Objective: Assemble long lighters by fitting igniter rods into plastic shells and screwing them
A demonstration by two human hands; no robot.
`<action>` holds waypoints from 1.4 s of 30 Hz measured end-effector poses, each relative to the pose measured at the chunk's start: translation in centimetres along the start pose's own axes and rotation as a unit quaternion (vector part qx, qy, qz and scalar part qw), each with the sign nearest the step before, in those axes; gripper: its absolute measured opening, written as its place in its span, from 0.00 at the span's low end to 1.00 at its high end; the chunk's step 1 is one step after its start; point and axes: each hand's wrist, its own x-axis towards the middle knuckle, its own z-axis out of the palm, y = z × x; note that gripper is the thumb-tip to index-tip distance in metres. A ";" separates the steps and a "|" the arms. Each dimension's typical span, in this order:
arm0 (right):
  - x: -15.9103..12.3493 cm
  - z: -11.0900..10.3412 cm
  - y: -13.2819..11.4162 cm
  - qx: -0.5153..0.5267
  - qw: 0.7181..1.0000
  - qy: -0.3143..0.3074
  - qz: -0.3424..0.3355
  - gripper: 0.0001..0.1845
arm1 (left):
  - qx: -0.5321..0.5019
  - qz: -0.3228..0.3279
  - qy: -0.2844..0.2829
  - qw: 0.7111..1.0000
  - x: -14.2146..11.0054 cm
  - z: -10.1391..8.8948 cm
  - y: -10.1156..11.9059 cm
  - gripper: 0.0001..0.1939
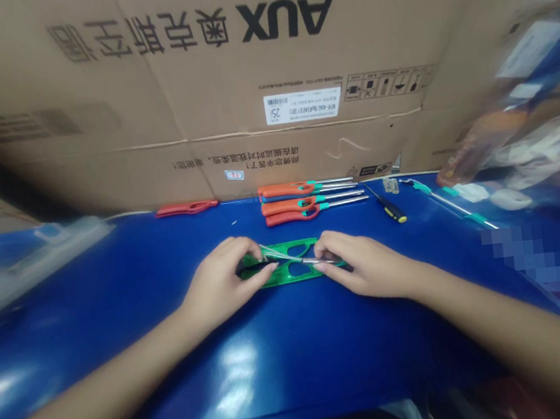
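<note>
Two green plastic lighter handle halves lie on the blue tabletop between my hands. Above them, thin pale wires run from a slim metal lighter tube toward my left fingers. My left hand is closed in a pinch at the wire ends, over the left part of the green halves. Thumb and fingers of my right hand pinch the metal tube over their right end. The far end of the tube is hidden by that hand.
Several orange-red lighters with metal tubes lie beyond my hands. A red handle piece is to their left; a yellow-black screwdriver and a loose metal tube are to the right. A large cardboard box stands behind.
</note>
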 end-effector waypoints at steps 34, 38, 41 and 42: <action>-0.4 -2.2 1.4 -0.071 0.989 -0.127 -0.005 0.07 | 0.000 0.166 -0.106 0.980 0.3 0.3 -1.2 0.15; -0.3 -2.2 1.5 -0.083 0.989 -0.122 -0.023 0.06 | -0.023 0.168 -0.111 0.979 0.3 0.5 -1.1 0.14; -0.2 -2.0 1.4 -0.069 0.991 -0.116 -0.010 0.05 | -0.037 0.161 -0.107 0.980 0.2 0.6 -1.1 0.14; -0.2 -1.9 1.4 -0.060 0.992 -0.112 0.000 0.04 | -0.039 0.159 -0.105 0.981 0.2 0.6 -1.1 0.14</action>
